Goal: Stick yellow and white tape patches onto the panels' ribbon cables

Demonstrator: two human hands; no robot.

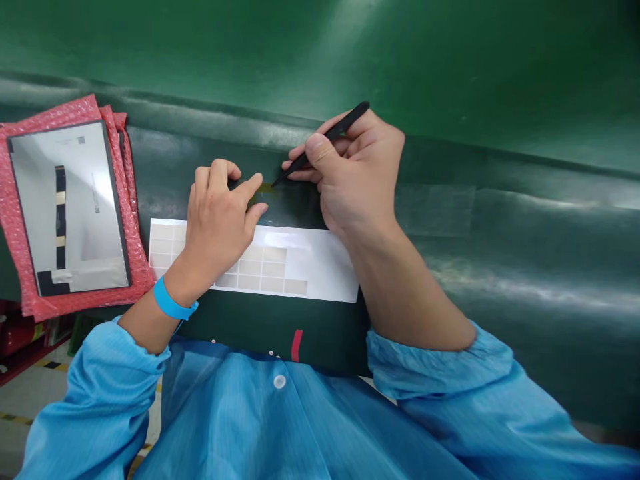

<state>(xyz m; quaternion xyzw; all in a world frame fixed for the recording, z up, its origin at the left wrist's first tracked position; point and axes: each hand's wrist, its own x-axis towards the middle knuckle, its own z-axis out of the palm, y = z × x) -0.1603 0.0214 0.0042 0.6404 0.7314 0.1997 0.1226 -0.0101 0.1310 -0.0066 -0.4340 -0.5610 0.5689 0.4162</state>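
Green matting (500, 220) covered the whole bench, rising into a glossy fold along the back and lying bare and wide to the right of the hands. At the left edge sat a stack of pink bubble wrap (20, 220) with a flat panel (70, 207) lying face down on top, well apart from the work. A white sticker sheet (310, 263) lay just in front of the person, its grid of small labels partly hidden under the left wrist, which wore a blue wristband (170, 303). The left hand (220, 213) rested over that sheet, fingers curled, with thumb and forefinger pressed down beside a small yellowish strip (265, 190) on the mat. The right hand (350, 173) pinched black tweezers (325, 140) between thumb and forefinger, tip touching the strip's right end, so both hands crowded the strip closely. Blue sleeves (100, 400) filled the near edge, and a red mark (297, 345) showed on the bench's front lip. Floor with yellow stripes showed at the lower left.
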